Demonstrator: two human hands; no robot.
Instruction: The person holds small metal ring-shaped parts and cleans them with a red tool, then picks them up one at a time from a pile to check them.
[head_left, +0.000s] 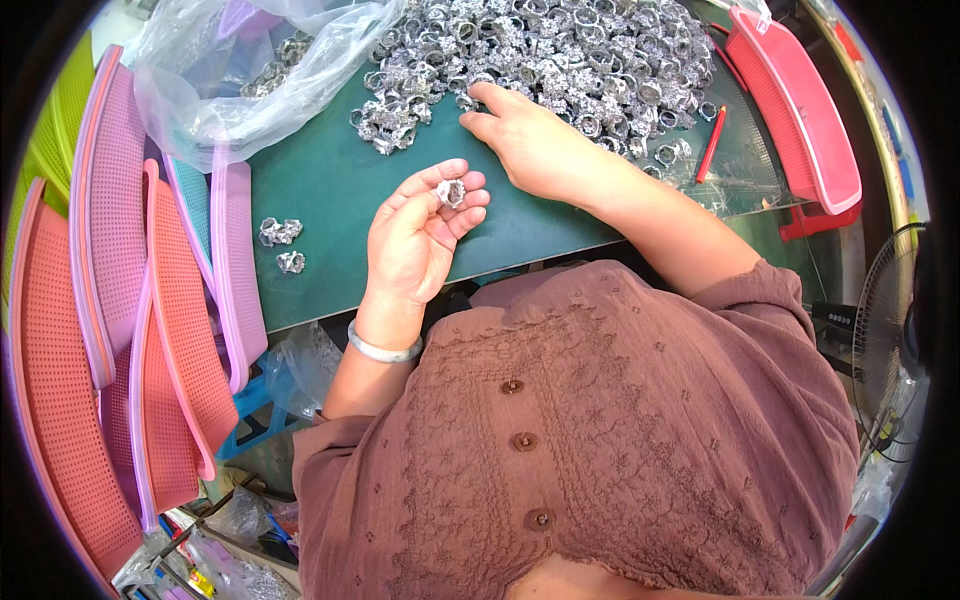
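Note:
My left hand [418,235] is raised over the near part of the green table. Its thumb and fingers pinch a silver-coloured ring [451,193] with an ornate top. At the near edge of a large heap of similar rings [560,60], my right hand [530,145] reaches in palm down. Its thumb and forefinger close on a ring [466,102] there; the other fingers are hidden beneath the hand. A few rings [281,232] lie apart from the heap, left of my left hand.
Stacked plastic baskets [75,380] line the left side. A clear plastic bag [190,90] with more rings rests at the table's [320,190] far left. On the right are a red pen [711,145], a pink basket [795,110] and a fan [885,330].

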